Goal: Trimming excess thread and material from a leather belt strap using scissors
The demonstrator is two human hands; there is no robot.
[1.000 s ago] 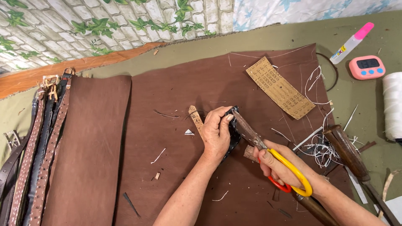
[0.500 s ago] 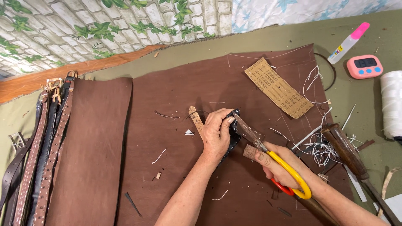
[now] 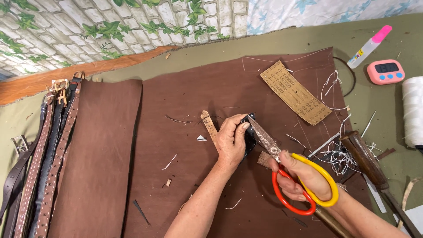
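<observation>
Scissors (image 3: 282, 163), red and yellow handles, gripped by right hand (image 3: 304, 176); blades at small black piece (image 3: 250, 136) pinched in left hand (image 3: 231, 143) fingers, over brown leather sheet (image 3: 185, 97).

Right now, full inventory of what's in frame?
scissors: 1, red and yellow handles, in the right hand, blades at the dark piece
dark piece: 1, black, held by the left hand
leather sheet: 1 large, brown, under the work
leather panel: 1, brown, left of the sheet
belts: several, brown and black, far left
perforated strip: 1, tan, upper right of the sheet
narrow strap: 1, tan, by the left hand
timer: 1, pink, right
glue bottle: 1, clear with pink cap, top right
thread spool: 1, white, right edge
wooden-handled tool: 1, dark brown, right
thread scraps: many, white
left hand: 1
right hand: 1
</observation>
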